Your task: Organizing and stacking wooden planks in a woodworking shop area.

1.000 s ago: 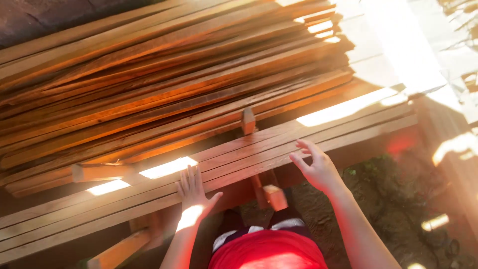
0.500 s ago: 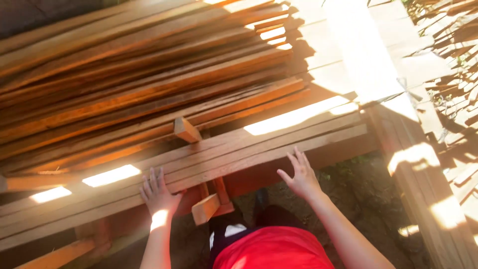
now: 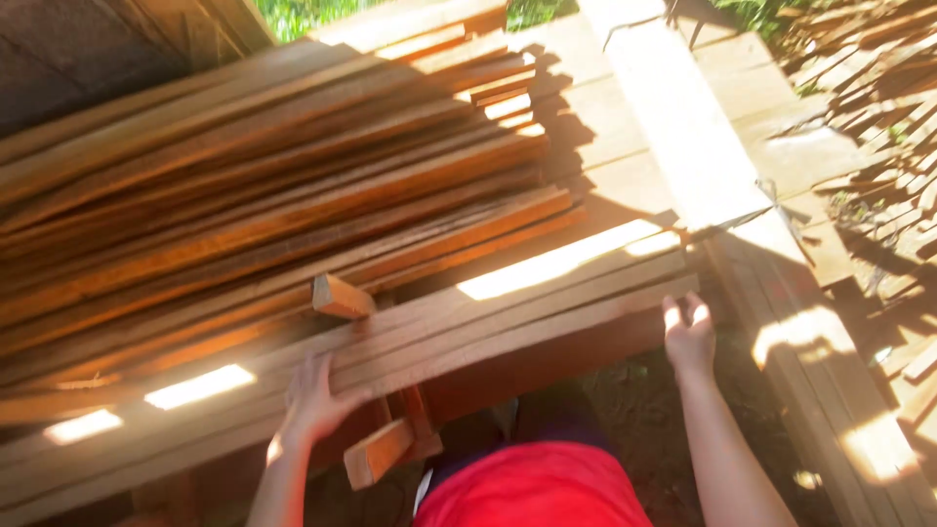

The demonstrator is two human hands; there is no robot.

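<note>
A big stack of long reddish-brown wooden planks [image 3: 273,195] lies across the view. In front of it runs a lower row of long planks [image 3: 508,317] along the near edge. My left hand [image 3: 314,402] rests on the near edge of this front row, fingers spread over the wood. My right hand [image 3: 688,332] grips the right end of the nearest front plank. A short wooden block [image 3: 342,296] sticks up between the stack and the front row.
A short offcut [image 3: 379,452] juts out below the front planks, near my red clothing [image 3: 532,488]. Wide pale boards [image 3: 683,137] lie at the right, with more timber [image 3: 839,390] along the right edge. Dirt ground shows below.
My right hand has slid rightward to the end of the front plank. My left hand stays on the near edge. The camera view has shifted, showing more of the right side.
</note>
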